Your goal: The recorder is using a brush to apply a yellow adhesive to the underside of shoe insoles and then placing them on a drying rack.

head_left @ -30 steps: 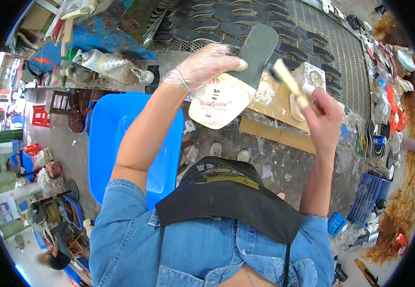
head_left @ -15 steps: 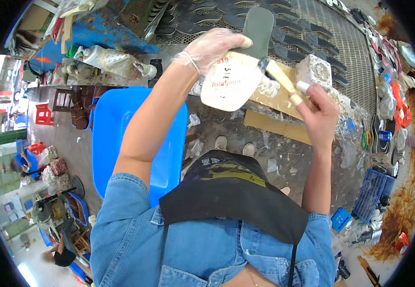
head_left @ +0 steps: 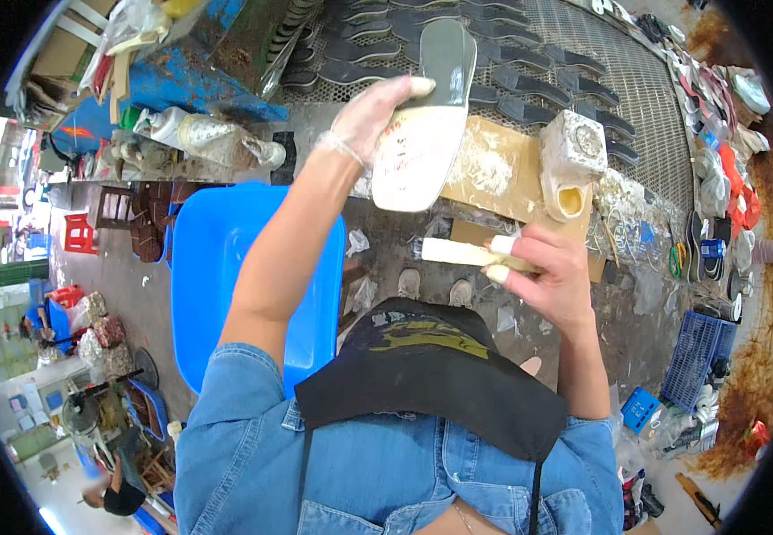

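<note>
My left hand point(head_left: 375, 116), in a thin clear glove with a band at the wrist, grips a shoe insole point(head_left: 418, 159) by its edge. The insole has a dark grey narrow end and a wide, glossy white end with reddish print. Lower and to the right, my right hand point(head_left: 542, 272) pinches a cream-coloured brush handle point(head_left: 458, 253). White caps cover the tips of its fingers. The brush points left, its dark bristles apart from the insole. Behind the right hand, a white-crusted glue bottle point(head_left: 572, 152) stands on the bench, its wide mouth point(head_left: 570, 201) showing yellowish stuff inside.
Several dark soles point(head_left: 520, 82) lie in rows on a metal mesh point(head_left: 645, 80) beyond the bench. Glue-spattered cardboard point(head_left: 502, 147) covers the bench edge. A large blue tub point(head_left: 204, 267) stands at my left. Dirty bottles point(head_left: 199, 116) lie at far left, a blue crate point(head_left: 694, 357) at right.
The brush has come off the insole; my right hand has drawn it down towards me and swung its tip left. My left hand has shifted slightly left and tilted the insole.
</note>
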The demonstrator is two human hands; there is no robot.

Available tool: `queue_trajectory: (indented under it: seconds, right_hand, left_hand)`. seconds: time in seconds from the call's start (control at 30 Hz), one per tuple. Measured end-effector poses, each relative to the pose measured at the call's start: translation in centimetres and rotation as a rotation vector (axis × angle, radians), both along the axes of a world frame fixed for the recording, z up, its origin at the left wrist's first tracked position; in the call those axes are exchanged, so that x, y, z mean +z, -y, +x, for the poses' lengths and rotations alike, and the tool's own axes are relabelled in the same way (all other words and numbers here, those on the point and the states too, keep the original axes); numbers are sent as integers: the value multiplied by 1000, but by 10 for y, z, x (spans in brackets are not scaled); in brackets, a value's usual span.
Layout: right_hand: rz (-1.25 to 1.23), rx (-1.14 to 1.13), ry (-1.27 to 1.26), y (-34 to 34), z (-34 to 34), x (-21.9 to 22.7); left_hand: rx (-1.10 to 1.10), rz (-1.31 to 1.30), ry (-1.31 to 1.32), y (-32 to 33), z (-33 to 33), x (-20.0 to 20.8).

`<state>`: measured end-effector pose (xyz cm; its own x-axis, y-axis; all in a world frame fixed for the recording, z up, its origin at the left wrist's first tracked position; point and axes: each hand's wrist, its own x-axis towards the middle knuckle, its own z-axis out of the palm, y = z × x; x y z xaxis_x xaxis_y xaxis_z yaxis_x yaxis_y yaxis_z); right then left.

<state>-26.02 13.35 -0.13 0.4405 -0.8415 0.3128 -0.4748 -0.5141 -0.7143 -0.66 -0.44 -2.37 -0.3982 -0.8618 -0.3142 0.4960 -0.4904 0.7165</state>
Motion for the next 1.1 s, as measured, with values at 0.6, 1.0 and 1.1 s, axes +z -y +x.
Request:
queue_trajectory:
  seconds: [0.6,1.0,1.1]
  right_hand:
    - [-193,-534,144,24,15,1]
    - [-8,-225,10,6,-14,-10]
    - [70,-130,46,4,-15,-13]
  left_hand:
    - [-67,-184,-301,-42,-16,-27]
    - [-111,20,-110,-24,-9,-23]
    - [-86,85,-46,-16,-9,-26]
